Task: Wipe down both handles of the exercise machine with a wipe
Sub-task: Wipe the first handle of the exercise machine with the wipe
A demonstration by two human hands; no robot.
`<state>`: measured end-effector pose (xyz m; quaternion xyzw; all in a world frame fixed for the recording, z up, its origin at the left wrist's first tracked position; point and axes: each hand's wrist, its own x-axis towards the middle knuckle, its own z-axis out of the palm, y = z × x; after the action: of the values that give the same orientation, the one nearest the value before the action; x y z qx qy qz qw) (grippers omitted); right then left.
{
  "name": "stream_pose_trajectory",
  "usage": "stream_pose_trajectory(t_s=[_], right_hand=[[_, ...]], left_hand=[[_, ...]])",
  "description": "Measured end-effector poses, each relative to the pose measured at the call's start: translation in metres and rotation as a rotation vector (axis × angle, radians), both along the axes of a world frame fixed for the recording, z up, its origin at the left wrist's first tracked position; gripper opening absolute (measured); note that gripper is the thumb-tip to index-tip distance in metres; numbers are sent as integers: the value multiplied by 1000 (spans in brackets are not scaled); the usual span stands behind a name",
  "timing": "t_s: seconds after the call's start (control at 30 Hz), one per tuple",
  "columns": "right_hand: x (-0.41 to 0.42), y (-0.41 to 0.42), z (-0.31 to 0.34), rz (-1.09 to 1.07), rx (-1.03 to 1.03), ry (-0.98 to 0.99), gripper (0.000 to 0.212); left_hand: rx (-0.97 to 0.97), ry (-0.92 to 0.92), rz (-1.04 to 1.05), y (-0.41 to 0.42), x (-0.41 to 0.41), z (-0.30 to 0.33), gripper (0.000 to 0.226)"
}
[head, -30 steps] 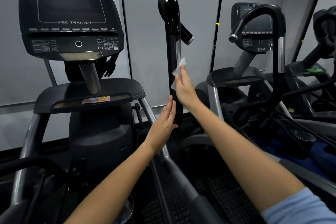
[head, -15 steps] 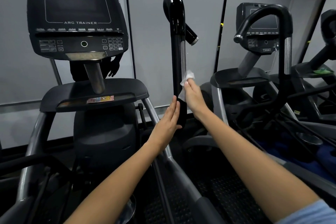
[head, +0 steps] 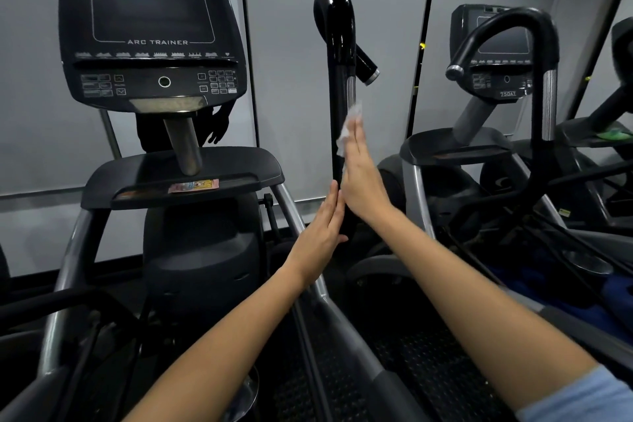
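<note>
The glossy black upright handle [head: 337,55] of the exercise machine stands in the middle of the view, between the black console with the words "ARC TRAINER" [head: 152,38] on the left and a second grey and black exercise machine [head: 496,134] on the right. The room has pale grey wall panels [head: 383,27] with dark vertical strips between them, and a dark ribbed footplate [head: 421,363] lies low between the two forearms.

The lower part of the handle is hidden behind the two hands, so its foot cannot be seen. The crumpled white wipe [head: 350,127] is partly covered by the fingers and a little blurred. The small pink and yellow label [head: 193,186] on the console shelf is too small to read.

The long axis of the handle runs almost vertical, and its top bends over in a hook towards the far wall.

The right hand [head: 361,178] has straight fingers and presses the wipe flat against the right side of the handle. The left hand [head: 320,236], also with straight relaxed fingers, rests against the handle lower down and holds nothing
</note>
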<state>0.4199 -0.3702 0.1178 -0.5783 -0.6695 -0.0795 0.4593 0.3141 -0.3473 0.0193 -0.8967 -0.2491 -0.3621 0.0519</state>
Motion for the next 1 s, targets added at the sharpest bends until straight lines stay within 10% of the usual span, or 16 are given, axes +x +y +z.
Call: stream_pose_trajectory(t_s=[0.37,1.0], right_hand=[[18,-1,-27,-378,144,-795,58],[4,4,-24,-603,105,-1165,47]], left_hand=[[29,18,14,1,-2,-18,95],[30,-8,51,-4,-1,-14,78]])
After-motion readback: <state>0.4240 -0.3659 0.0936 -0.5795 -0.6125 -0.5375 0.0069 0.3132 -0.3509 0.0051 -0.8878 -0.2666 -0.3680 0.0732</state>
